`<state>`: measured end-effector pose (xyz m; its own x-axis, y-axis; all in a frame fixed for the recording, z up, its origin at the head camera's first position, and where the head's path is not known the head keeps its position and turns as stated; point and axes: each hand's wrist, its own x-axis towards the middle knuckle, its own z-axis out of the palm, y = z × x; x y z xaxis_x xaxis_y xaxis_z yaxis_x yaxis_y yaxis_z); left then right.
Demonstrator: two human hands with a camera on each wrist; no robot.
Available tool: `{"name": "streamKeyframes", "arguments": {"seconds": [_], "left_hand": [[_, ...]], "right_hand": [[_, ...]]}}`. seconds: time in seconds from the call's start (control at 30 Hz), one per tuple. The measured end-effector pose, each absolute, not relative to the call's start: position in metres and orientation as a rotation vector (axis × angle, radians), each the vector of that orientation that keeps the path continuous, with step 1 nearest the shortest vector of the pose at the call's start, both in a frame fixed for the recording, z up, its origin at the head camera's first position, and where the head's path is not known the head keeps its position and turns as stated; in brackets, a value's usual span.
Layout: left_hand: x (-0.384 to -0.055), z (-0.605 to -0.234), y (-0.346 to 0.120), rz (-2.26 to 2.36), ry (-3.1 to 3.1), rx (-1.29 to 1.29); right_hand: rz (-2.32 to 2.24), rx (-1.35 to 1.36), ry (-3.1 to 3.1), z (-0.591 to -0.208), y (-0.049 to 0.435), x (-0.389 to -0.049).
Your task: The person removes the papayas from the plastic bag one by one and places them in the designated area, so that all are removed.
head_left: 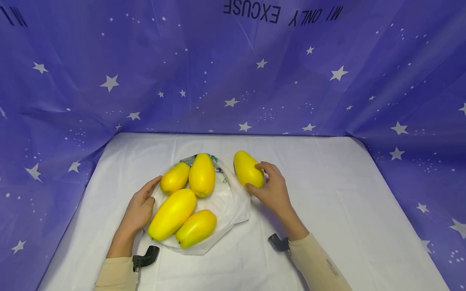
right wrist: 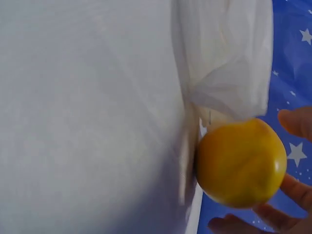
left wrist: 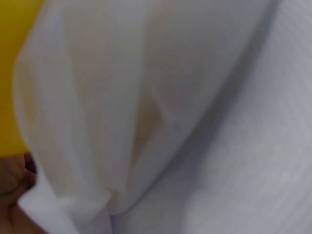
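Observation:
Several yellow papayas lie on a white plastic bag; among them are a long one point(head_left: 172, 214) in front and an upright-lying one point(head_left: 202, 176) at the back. My left hand point(head_left: 140, 208) holds the left edge of the plastic bag point(head_left: 222, 202), its thumb beside the fruit. The left wrist view shows bag folds point(left wrist: 97, 97) hiding most of those fingers. Right of the bag, my right hand point(head_left: 271, 188) has thumb and fingers curled round another papaya point(head_left: 247, 169). In the right wrist view, this papaya's rounded end point(right wrist: 241, 163) faces the camera, close to the bag.
A white cloth point(head_left: 349, 210) covers the table. Behind it and at both sides hangs a purple-blue curtain point(head_left: 233, 72) with stars and lettering. Black wrist mounts point(head_left: 145, 257) sit by both sleeves.

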<state>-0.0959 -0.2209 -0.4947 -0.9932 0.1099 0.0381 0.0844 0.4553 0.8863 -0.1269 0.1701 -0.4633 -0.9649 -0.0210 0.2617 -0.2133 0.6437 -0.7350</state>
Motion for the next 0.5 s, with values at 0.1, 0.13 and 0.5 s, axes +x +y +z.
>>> {"name": "streamKeyframes", "arguments": {"seconds": [0.1,0.13,0.5], "left_hand": [[-0.0958,-0.4941,-0.2203,1.635,2.651,0.191],[-0.0959,-0.4941,-0.22,1.637,2.652,0.193],[-0.0952,-0.4949,-0.2211,1.581,2.693,0.169]], "right_hand": [[1.181,0.158,-2.658,-0.4642,0.1668,-0.1304],[1.178,0.138,-2.659,-0.4643,0.1659,-0.1311],[1.196,-0.025,-2.651,-0.4643,0.1678,-0.1316]]}}
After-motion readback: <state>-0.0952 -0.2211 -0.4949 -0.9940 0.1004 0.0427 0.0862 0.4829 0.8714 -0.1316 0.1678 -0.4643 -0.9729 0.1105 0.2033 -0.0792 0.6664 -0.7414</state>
